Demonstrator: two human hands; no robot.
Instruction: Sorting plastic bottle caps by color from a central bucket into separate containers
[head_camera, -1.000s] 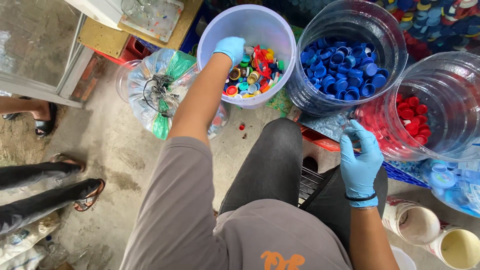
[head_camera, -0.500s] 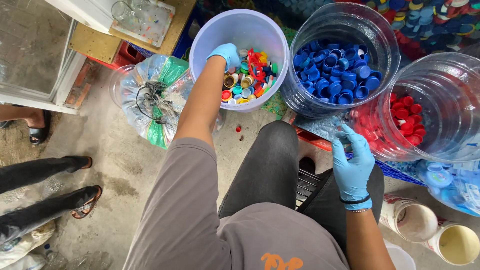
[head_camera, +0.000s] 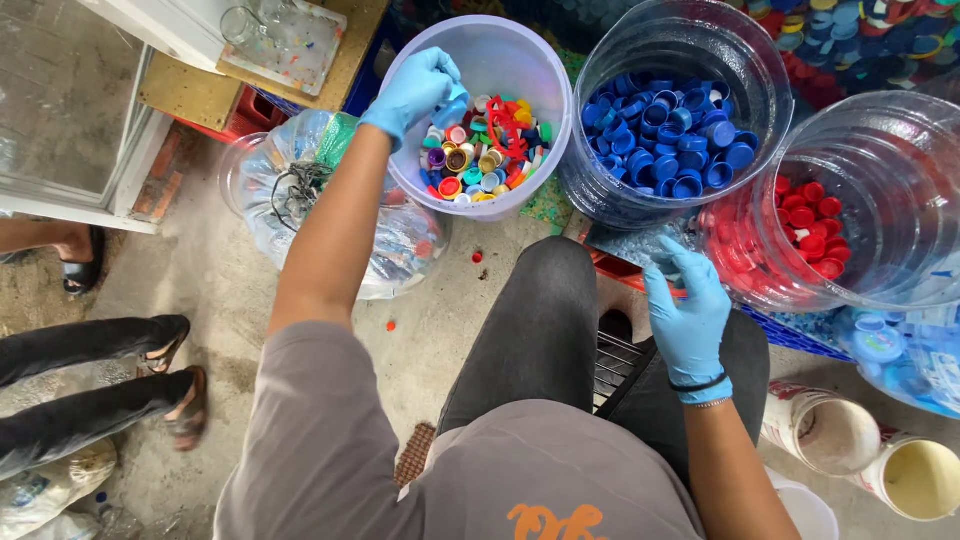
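Note:
My left hand (head_camera: 415, 88), in a blue glove, hovers over the left side of a lavender bucket (head_camera: 545, 70) that holds mixed coloured bottle caps (head_camera: 485, 160). Its fingers pinch what looks like a small blue cap (head_camera: 451, 107). My right hand (head_camera: 690, 310), also gloved, rests on my right knee with its fingers apart. Its fingertips touch a crumpled clear plastic bag (head_camera: 630, 243) at the foot of the jars. A clear jar of blue caps (head_camera: 680, 135) stands right of the bucket, and a clear jar of red caps (head_camera: 815, 220) stands further right.
A clear plastic sack (head_camera: 290, 185) of bottles lies left of the bucket. Another person's legs in sandals (head_camera: 95, 390) stretch in from the left. Two white cups (head_camera: 840, 435) stand at lower right. A few loose caps (head_camera: 478, 257) dot the concrete floor.
My left hand has lifted off the mixed caps to the bucket's left side with a blue cap in its fingers. The right hand has stayed on the knee.

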